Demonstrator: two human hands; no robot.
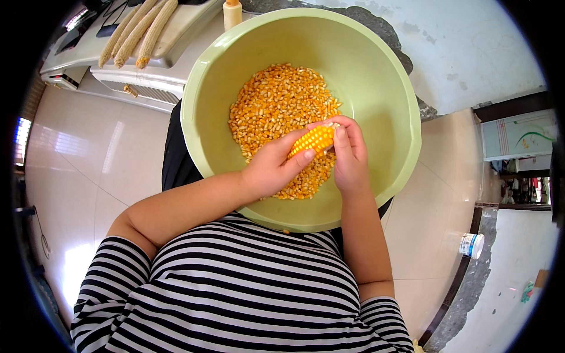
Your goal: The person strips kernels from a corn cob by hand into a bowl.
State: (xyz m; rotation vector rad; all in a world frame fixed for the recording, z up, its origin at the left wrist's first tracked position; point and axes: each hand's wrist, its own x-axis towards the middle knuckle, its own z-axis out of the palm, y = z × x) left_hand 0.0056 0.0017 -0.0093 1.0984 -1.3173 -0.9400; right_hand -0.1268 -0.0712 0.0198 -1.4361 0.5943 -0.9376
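Observation:
A yellow ear of corn (312,140) is held between both hands above a large pale-green plastic basin (379,84). My left hand (278,161) wraps around its near end, thumb lying along the kernels. At the other end, my right hand (352,150) grips the ear between thumb and fingers, where a bit of whitish cob shows. Loose corn kernels (280,103) form a broad pile on the basin's bottom, under and beyond my hands. The basin rests on my lap, and one stray kernel (286,231) sits at its near rim.
Several stripped corn cobs (143,33) lie on a cabinet top (176,48) at the upper left. A cream bottle (232,15) stands beside the basin's far rim. Tiled floor (88,145) extends on both sides. A white tub (472,245) is at the right, by the wall.

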